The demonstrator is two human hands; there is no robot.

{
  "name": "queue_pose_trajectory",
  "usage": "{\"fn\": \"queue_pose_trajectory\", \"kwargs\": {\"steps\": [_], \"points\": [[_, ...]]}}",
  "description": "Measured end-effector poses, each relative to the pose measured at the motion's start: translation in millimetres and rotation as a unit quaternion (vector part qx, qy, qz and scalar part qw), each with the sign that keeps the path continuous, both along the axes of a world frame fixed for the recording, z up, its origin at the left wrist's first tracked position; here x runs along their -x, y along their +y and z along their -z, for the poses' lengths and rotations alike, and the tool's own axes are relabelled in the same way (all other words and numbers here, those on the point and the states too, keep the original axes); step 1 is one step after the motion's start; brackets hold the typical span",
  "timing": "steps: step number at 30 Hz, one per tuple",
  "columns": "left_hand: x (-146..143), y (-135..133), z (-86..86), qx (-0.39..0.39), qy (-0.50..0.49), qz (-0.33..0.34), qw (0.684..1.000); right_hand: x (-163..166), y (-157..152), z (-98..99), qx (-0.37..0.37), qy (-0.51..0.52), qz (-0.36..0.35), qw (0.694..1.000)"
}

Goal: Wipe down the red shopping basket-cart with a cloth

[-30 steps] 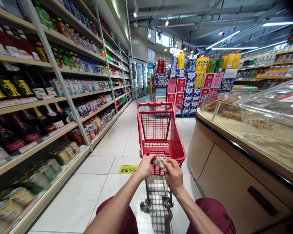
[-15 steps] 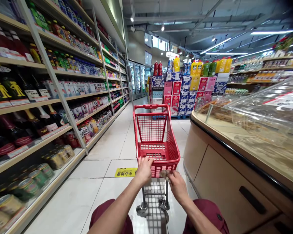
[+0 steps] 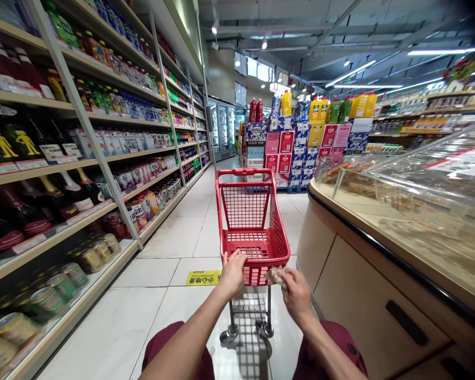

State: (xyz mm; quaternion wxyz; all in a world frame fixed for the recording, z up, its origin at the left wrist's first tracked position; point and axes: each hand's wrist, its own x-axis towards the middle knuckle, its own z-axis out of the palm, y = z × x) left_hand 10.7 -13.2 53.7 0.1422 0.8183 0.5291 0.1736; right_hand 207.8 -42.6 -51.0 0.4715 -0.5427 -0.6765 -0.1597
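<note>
Right hand [image 3: 297, 296], just right of lower centre in the frame, pinches a crumpled pale wad [image 3: 276, 276] between thumb and fingers. The wad juts out left of the fingertips, its longer side running roughly level across the frame, in front of the near right corner of a red shopping cart [image 3: 280, 232]; whether it touches the plastic, I can't tell from here. The left hand [image 3: 233, 275] is the farther one, its fingers laid over the cart's near edge, and how firmly they close on it I can't make out. A stretch of that edge shows between the hands. Beyond it the basket opens toward mid-frame, with a handle bar [image 3: 245, 172] at its far end. On the right, a curved counter [image 3: 364, 274] crowds the right forearm's side; on the left, floor tiles [image 3: 142, 311] with a yellow sign [image 3: 203, 278] give wider room before the shelves [image 3: 79, 221]. At bottom, maroon-clad knees [image 3: 328, 345] flank the gap below the hands.
</note>
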Motion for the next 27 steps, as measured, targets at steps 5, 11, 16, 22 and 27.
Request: {"fn": "queue_pose_trajectory", "kwargs": {"steps": [5,11,16,22,27], "points": [[0.8,0.5,-1.1,0.003,-0.006,-0.005,1.0,-2.6,2.1,-5.5,0.012,0.005,0.007,1.0],[0.6,0.6,-1.2,-0.003,-0.012,0.001,1.0,-8.4,0.0,4.2,0.01,0.031,0.011,0.999],[-0.8,-0.5,-0.7,-0.003,-0.017,-0.001,1.0,-3.4,0.1,3.3,0.036,0.019,0.017,0.999],[-0.2,1.1,3.6,-0.018,-0.028,0.006,0.999,1.7,-1.5,-4.4,0.007,0.031,0.007,0.999],[-0.2,1.8,3.6,-0.01,-0.024,0.005,1.0,0.1,-2.6,2.5,0.064,0.006,0.008,0.998]]}}
